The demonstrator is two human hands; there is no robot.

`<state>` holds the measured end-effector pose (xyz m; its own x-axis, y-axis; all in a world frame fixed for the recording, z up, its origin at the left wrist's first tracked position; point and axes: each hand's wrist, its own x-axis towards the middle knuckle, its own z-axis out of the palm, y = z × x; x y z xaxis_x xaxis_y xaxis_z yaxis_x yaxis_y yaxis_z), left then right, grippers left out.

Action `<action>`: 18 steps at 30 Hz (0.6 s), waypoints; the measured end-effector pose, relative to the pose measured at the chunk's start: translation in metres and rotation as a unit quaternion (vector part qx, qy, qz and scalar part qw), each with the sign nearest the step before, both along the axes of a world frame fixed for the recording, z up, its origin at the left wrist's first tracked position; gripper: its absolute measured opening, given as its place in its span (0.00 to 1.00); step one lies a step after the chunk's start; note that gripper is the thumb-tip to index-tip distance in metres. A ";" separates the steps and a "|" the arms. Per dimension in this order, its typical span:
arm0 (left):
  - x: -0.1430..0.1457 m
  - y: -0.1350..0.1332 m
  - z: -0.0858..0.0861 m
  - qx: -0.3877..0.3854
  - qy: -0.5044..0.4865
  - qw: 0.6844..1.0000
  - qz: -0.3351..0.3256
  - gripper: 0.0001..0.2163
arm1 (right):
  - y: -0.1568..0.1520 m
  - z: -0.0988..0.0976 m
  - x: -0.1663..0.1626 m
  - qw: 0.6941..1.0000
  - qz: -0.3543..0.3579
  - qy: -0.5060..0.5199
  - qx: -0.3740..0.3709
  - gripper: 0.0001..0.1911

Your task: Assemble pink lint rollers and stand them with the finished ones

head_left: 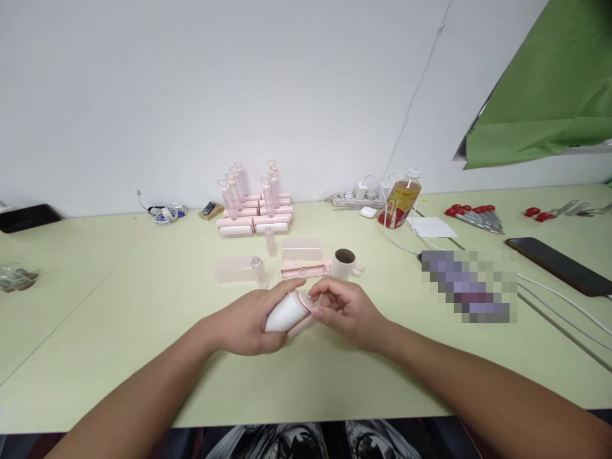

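Observation:
My left hand (246,322) is wrapped around a white-and-pink lint roller (288,313), tilted above the front of the table. At its right end, my right hand (345,312) pinches the pink edge between thumb and forefinger, the other fingers curled. Just behind the hands lies an open pink case part (306,271) with a small ring on it. Beside that part stands a pink cup (343,263) with dark contents. Two small clear pink bottles (270,242) and clear pink covers (301,248) are close by.
At the wall stand several pink roller sets (235,226) with heart-handled tubes. Toward the right are a power strip (356,201), a yellow drink bottle (401,199), red-capped tools (473,217), a dark phone (559,264) and white cables (564,299). A black device (29,218) lies far left.

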<state>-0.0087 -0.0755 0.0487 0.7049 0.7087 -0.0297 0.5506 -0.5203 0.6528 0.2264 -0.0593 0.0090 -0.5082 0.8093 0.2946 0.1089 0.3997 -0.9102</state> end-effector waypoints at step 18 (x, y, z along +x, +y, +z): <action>0.004 0.000 -0.019 -0.118 -0.245 0.957 0.098 0.44 | 0.008 0.012 0.017 0.981 -0.124 0.030 0.145 0.08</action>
